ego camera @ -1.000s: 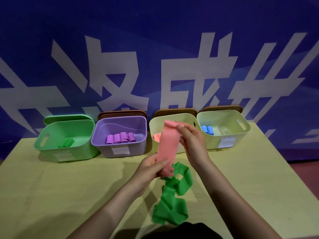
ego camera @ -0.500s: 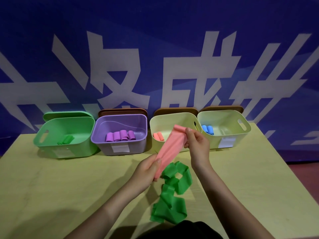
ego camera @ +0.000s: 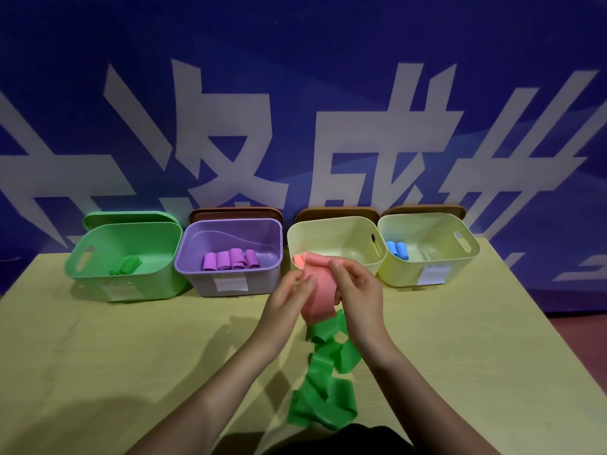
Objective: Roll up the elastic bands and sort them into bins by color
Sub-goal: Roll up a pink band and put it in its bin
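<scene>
table-top [ego camera: 131, 356]: fingers [ego camera: 336, 266] around pink band [ego camera: 317, 290]

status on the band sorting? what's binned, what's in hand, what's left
Done: rolls sit in the green bin, purple bin, middle yellow bin and right yellow bin. In hand: left hand and right hand hold the pink band, partly rolled. Left: the green band, loose on the table.

Four bins [ego camera: 230, 267] line the table's [ego camera: 98, 372] far edge, loose band [ego camera: 328, 389] nearer.
</scene>
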Action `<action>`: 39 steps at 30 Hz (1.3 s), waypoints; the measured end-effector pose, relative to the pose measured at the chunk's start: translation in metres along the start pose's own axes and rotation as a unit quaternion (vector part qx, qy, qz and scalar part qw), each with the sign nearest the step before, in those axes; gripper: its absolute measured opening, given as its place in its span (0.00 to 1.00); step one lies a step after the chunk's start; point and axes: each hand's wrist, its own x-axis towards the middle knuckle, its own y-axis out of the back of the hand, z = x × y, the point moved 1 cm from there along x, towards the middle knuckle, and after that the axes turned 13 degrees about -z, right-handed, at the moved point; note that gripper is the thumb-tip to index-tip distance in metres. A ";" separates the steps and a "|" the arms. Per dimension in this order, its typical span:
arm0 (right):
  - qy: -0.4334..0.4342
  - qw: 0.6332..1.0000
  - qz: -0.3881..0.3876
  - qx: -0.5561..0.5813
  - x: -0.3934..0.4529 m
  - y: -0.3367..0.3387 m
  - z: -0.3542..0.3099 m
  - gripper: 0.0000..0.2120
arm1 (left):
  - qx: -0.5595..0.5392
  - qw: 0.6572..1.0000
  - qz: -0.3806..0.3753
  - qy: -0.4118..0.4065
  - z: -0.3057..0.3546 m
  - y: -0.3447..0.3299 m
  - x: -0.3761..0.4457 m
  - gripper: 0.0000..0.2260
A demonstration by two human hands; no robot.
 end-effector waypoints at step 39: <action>0.051 0.987 -0.144 -0.054 0.000 0.008 -0.007 0.07 | 0.026 0.997 0.062 0.049 0.017 -0.004 -0.004 0.10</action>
